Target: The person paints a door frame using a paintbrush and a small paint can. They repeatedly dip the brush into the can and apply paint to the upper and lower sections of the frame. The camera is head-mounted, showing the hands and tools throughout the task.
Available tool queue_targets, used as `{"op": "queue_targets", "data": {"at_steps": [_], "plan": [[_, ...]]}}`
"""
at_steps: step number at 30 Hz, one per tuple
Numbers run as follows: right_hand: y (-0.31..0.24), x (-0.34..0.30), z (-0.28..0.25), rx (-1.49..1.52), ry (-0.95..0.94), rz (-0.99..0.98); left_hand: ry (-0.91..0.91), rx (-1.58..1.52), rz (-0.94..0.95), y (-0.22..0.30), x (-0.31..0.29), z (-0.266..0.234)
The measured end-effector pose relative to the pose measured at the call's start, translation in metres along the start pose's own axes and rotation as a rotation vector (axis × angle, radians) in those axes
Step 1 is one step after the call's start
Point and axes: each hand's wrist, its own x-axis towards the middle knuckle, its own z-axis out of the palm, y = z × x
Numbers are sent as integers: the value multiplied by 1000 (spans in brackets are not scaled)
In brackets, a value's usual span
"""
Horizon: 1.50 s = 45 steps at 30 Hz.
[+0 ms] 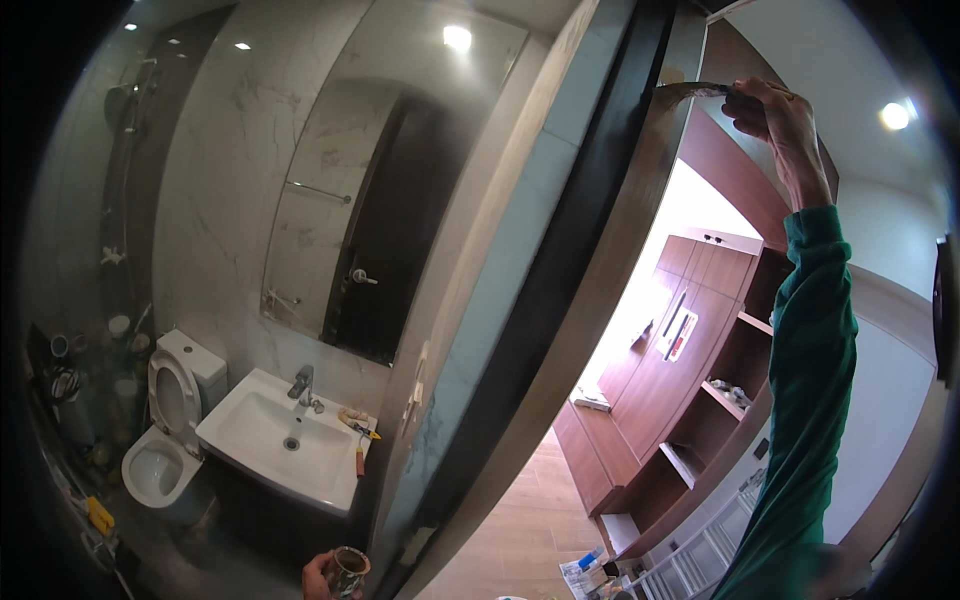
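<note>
My right hand is raised high at the upper right, its fingers closed round a paintbrush. The brush's tip meets the upper part of a brownish door frame. A green sleeve covers that arm. At the lower edge my left hand grips a small open jar with a stained rim, held upright beside the foot of the frame. What the jar holds is too dark to make out.
Left of the frame stand a washbasin with tools on its rim, a toilet and a mirror. On the right are wooden cabinets, open shelves, an aluminium ladder and small items on the wooden floor.
</note>
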Motion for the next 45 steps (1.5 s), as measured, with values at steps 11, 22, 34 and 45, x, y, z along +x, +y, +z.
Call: {"op": "queue_targets", "data": {"at_steps": [11,22,34,45], "plan": [[0,30,9,155,170,-57,-64,11,33,3,5,-18],[15,-31,55,-50,392,-340,-29,22,48,7,1,-16],[20,-41,67,-53,315,-215,39,-30,74,0,8,-22],[17,-79,63,-44,221,-161,78,-35,49,-5,20,-32]]}}
